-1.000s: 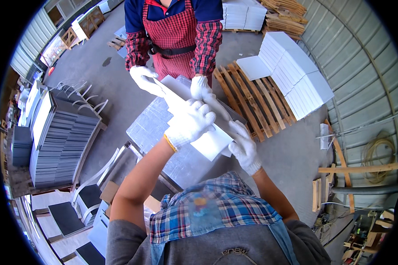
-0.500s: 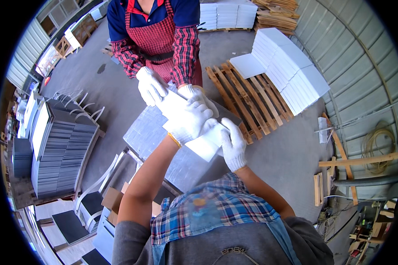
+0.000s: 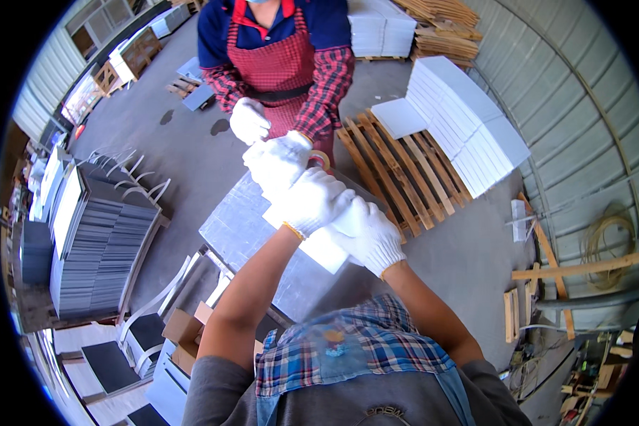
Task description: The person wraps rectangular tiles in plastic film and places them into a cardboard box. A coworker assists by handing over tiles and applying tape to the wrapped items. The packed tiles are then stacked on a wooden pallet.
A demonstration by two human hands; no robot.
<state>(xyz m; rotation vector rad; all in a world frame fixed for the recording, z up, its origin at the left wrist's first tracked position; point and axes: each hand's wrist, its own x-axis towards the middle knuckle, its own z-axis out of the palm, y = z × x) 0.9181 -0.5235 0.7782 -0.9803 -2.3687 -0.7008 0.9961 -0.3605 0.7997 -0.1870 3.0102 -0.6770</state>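
Both my hands wear white knit gloves and meet over a flat white sheet (image 3: 324, 254) on a grey metal-topped table (image 3: 227, 224). My left hand (image 3: 314, 201) is closed across the sheet's upper part. Against its fingers, my right hand (image 3: 368, 234) is closed at the sheet's right edge. White gloves on white material blur the fingertips. Across the table a co-worker's gloved hand (image 3: 280, 157) is just beyond my left hand, partly merging with it in view. The co-worker's other hand (image 3: 250, 121) is raised, closed. A tape roll (image 3: 320, 160) shows beside the nearer co-worker hand.
To the right lies a wooden pallet (image 3: 397, 167) bearing stacked white panels (image 3: 461, 121). A strapped stack of grey panels (image 3: 103, 234) stands on the left. An open cardboard box (image 3: 184, 330) is at lower left, near my left arm. Timber pieces (image 3: 539, 273) lean by the right wall.
My right hand has moved in over the sheet against my left. The co-worker has leaned back, one hand lifting off the sheet, and the tape roll has come into view.
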